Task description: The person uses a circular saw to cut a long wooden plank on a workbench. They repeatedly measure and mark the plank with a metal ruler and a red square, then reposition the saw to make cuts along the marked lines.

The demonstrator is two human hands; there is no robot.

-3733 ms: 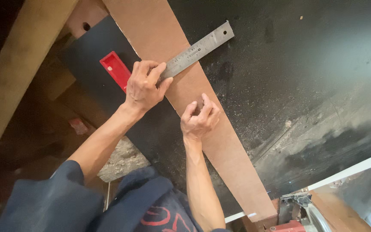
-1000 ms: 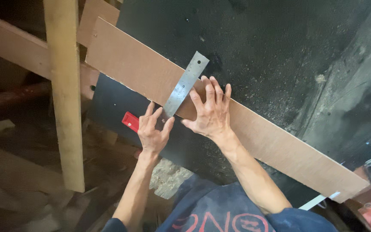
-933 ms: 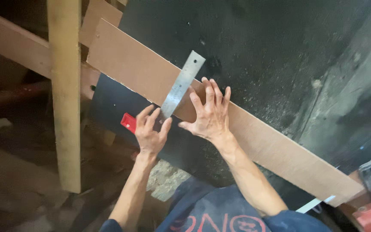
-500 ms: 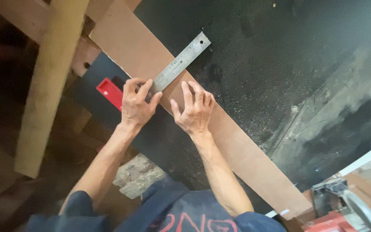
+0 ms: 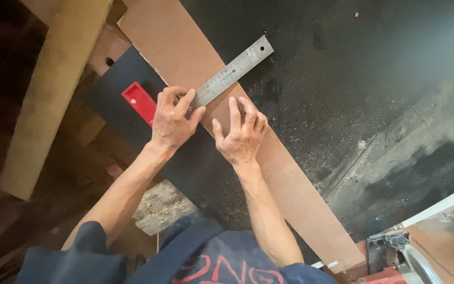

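Head view: my left hand [image 5: 172, 120] fingers pinch the steel square [image 5: 222, 81]; my right hand [image 5: 240, 138] fingers spread, pressing the brown strip [image 5: 290, 184].

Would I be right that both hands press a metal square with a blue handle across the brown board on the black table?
Not quite: the head view shows the square's handle is red. The left hand and right hand do press it across the brown board on the black table.

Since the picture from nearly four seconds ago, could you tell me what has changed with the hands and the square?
The right hand, then curled on the brown strip below the blade, now lies flat with fingers spread beside the metal blade. The left hand presses the square near its red stock as before; the blade crosses the strip as it did.
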